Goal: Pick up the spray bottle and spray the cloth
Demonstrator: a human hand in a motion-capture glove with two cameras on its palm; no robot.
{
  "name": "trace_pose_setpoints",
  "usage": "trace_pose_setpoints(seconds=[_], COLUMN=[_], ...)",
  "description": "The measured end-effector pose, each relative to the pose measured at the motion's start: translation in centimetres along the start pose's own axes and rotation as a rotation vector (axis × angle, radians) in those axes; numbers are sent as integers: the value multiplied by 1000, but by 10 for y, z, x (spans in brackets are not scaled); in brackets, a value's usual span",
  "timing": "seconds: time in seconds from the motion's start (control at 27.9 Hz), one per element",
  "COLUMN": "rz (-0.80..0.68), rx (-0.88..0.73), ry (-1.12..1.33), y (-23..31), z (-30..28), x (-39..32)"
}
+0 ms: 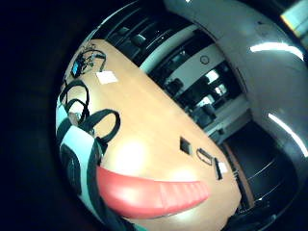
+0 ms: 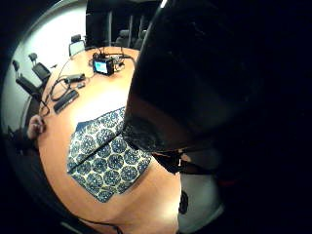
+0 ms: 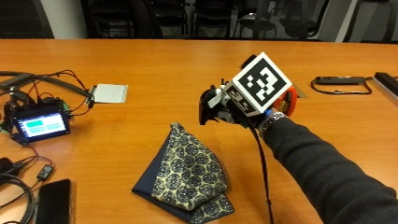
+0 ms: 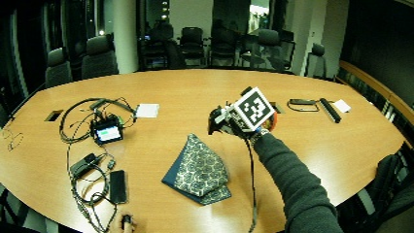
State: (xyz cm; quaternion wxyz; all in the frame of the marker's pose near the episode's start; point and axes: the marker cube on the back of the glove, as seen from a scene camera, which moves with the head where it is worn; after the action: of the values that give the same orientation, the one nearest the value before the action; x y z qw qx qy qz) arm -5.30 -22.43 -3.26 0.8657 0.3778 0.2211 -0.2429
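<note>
In the outside view my gloved right hand (image 3: 236, 115) is raised above the wooden table (image 3: 187, 65) and grips the spray bottle (image 3: 207, 108). The bottle's black head sticks out of the hand toward the left, and an orange part shows behind the hand. The folded navy patterned cloth (image 3: 187, 172) lies flat on the table, below and a little left of the nozzle, apart from it. The wide view shows the same hand (image 4: 236, 127) and cloth (image 4: 197, 170). Under the palm lies the cloth (image 2: 105, 156), and a red part of the bottle (image 1: 154, 192) crosses the little finger side view.
A small lit screen with tangled cables (image 3: 40, 123) sits at the left, a white pad (image 3: 109, 93) behind it, and a dark phone (image 3: 53, 200) near the front edge. A black looped strap (image 3: 336, 84) and a black bar (image 3: 387, 84) lie at the right. Office chairs line the far side.
</note>
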Motion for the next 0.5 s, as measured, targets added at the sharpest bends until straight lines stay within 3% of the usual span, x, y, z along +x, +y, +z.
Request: trace_pose_setpoints(seconds=[0.5], rz=[-279], rx=[-98], ry=[176], y=[17], z=[14], x=[-32])
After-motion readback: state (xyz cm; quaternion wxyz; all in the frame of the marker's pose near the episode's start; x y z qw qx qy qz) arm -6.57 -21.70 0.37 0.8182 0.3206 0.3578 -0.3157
